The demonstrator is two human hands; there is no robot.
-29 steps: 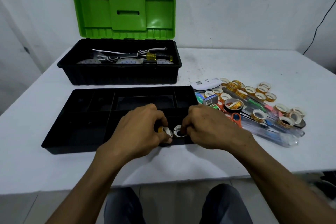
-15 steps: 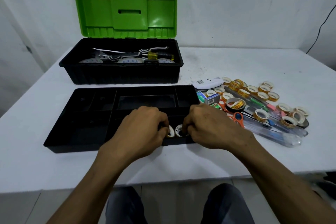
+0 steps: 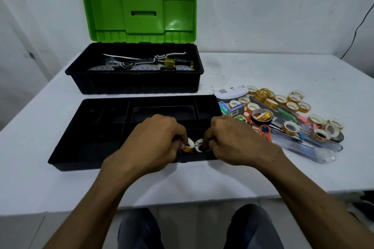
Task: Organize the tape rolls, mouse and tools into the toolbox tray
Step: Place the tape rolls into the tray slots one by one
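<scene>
fingers of the left hand point(image 3: 153, 141) are curled down into the front compartment of the black tray point(image 3: 85, 127), pinching a small yellow-banded tape roll point(image 3: 189, 146) that stands on edge. the fingertips are mostly hidden under the knuckles, so exactly how they sit on it cannot be told. the right hand point(image 3: 232, 139) is curled the same way, its fingers closed on a white tape roll point(image 3: 199, 144), also on edge, with the dark hole of its core facing the camera. both rolls are low in the tray near its front wall, just beside each other; whether they touch cannot be told.

the remaining things lie on the white table point(image 3: 263, 70) to the right of the tray: a white mouse point(image 3: 230, 93) near the tray's back corner, a loose pile of tape rolls point(image 3: 293, 101), orange-handled scissors point(image 3: 266, 132) and some long tools in clear sleeves. behind the tray stands the open toolbox point(image 3: 137, 85), its green lid point(image 3: 141, 6) upright and a yellow-handled screwdriver point(image 3: 176, 62) inside.

a second ago the yellow-banded roll was further left, with a clear gap between it and the white one, and the left thumb lay across it. half a second ago the two rolls were already side by side. since then both hands have kept their grip in much the same place. the pile on the right has not changed.
</scene>
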